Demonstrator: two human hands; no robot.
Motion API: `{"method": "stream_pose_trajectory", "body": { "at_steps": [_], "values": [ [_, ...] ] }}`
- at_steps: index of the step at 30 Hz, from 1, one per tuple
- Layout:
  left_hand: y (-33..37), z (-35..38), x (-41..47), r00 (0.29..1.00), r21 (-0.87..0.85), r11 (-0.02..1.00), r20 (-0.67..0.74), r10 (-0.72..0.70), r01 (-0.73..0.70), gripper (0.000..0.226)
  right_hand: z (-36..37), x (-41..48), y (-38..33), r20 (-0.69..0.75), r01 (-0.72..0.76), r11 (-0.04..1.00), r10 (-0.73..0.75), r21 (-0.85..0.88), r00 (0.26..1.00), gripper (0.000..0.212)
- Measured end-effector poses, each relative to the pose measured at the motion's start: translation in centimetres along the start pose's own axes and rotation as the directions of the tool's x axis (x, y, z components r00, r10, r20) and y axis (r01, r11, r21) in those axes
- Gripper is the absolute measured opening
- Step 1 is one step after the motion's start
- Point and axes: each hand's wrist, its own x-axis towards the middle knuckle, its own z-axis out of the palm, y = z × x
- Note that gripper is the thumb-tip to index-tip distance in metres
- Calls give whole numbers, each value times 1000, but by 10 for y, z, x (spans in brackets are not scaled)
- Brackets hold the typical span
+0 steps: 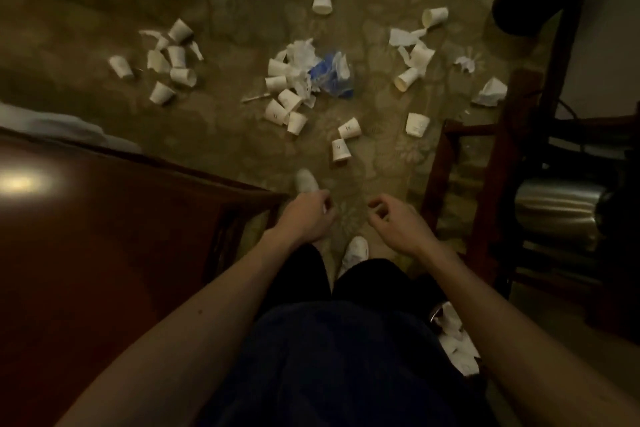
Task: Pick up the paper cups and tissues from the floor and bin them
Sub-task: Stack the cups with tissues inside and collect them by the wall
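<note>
While loosely curled and holding nothing, fingers (pixel 327 206) of the left hand (pixel 308 217) and of the right hand (pixel 398 224) side by side above the carpeted floor (pixel 225 149), over two white shoes (pixel 306 180). Just beyond, two paper cups (pixel 341 148) on their sides, close together. Farther out, a heap of more cups among crumpled tissues (pixel 301 52) and a blue wrapper (pixel 330 74); further clusters left and right. Wooden desk (pixel 104 236) at the left edge, dark chair frame (pixel 446 163) at the right.

Bare carpet (pixel 374 180) runs ahead, hemmed by the dark wooden desk (pixel 121 236) on the left and the chair frame (pixel 446 166) on the right. Beyond, clusters of paper cups (pixel 277 68) and tissues (pixel 301 50) litter the way, open gaps between them.
</note>
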Motion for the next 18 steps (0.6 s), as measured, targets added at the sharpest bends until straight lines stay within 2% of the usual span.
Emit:
{"method": "stream_pose_trajectory", "body": {
  "at_steps": [4, 7, 10, 14, 18],
  "values": [
    [-7, -15, 109, 990, -147, 982, 97, -105, 119, 25, -21, 93, -9, 22, -134, 991, 134, -32, 991, 28],
    [-15, -29, 181, 971, -214, 956, 174, -166, 202, 23, -31, 154, -13, 45, -254, 965, 251, 71, 967, 26],
    [-26, -43, 254, 966, -275, 932, 173, -192, 235, 21, -33, 227, -15, 79, -304, 947, 297, 104, 952, 26],
    [-43, -34, 348, 965, -275, 927, 138, -225, 256, 12, -24, 323, -8, 98, -368, 909, 355, 195, 930, 15],
    [-76, 0, 433, 951, -180, 948, 214, -223, 262, 12, -12, 422, 6, 171, -358, 924, 335, 130, 927, 20]
  ]
}}
